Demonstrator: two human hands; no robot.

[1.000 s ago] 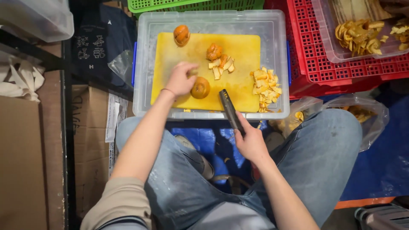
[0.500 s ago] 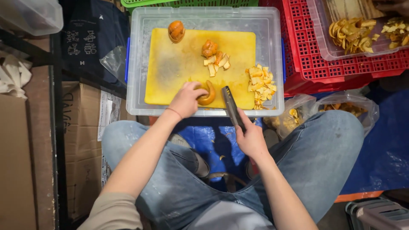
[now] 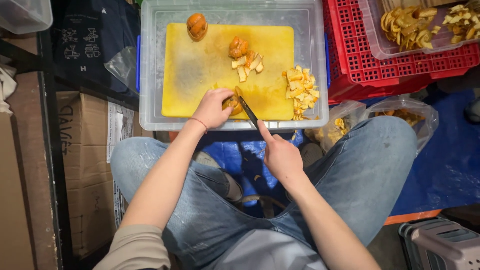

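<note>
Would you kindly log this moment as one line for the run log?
left hand: holds orange fruit on yellow cutting board | right hand: grips knife, blade at fruit | cut pieces at board's right

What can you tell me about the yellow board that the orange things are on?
The yellow cutting board is a flat rectangle that looks like plastic, smeared and stained orange. It lies level inside a clear plastic bin, filling most of its floor. On it sit two orange fruits near the far edge and two piles of cut pieces. At the near edge, the left hand presses another fruit onto it while the right hand sets a knife there.
</note>
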